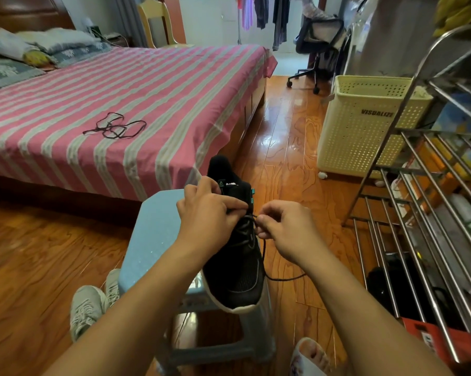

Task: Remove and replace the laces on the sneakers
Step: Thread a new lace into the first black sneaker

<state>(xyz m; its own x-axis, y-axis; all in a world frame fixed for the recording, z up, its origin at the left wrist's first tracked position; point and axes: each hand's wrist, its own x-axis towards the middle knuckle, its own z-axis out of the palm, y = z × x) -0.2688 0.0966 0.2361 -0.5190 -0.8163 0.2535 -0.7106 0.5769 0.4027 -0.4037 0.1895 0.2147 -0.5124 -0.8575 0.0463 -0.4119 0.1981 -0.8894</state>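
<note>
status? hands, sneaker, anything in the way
Left hand grips black sneaker on stool. Right hand pinches lace. Nothing blocking.

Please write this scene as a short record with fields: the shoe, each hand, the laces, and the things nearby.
shoe: black sneaker lying on a blue stool, toe toward the person
left hand: left hand grips the sneaker near the tongue
right hand: right hand pinches the black lace, which trails off to the right
loose lace: a second black lace lies on the striped bed
nearby: cream laundry basket; metal rack; grey sneakers on the floor
</note>
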